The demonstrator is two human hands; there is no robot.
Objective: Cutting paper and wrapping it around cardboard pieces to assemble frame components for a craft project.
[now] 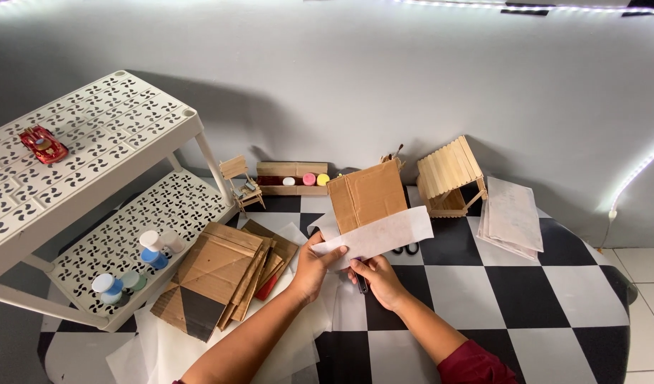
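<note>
The left hand (pixel 314 267) is closed on the lower left edge of a sheet of white translucent paper (pixel 377 238), with the thumb on top. This paper is a long strip; its long axis runs from the lower left, at the hand, up to the right, and its far end points toward the small house of wooden sticks (pixel 448 178). A square piece of brown cardboard (pixel 367 193) stands almost upright behind the paper, slightly tilted, and the paper covers its lower edge. Both are held above the black and white checkered table (pixel 526 299), near its middle.

The right hand (pixel 379 279) is just under the paper, with the fingers curled around a small dark tool (pixel 361 284); what kind of tool I cannot tell.

At the back of the table lies a long wooden box (pixel 291 178), and inside it are small round paint pots in white, pink and yellow. On the lower shelf of the white plastic rack (pixel 120 242) stand more small jars with white, blue and green lids. A stack of cardboard pieces (pixel 224 274) lies left of the hands.
</note>
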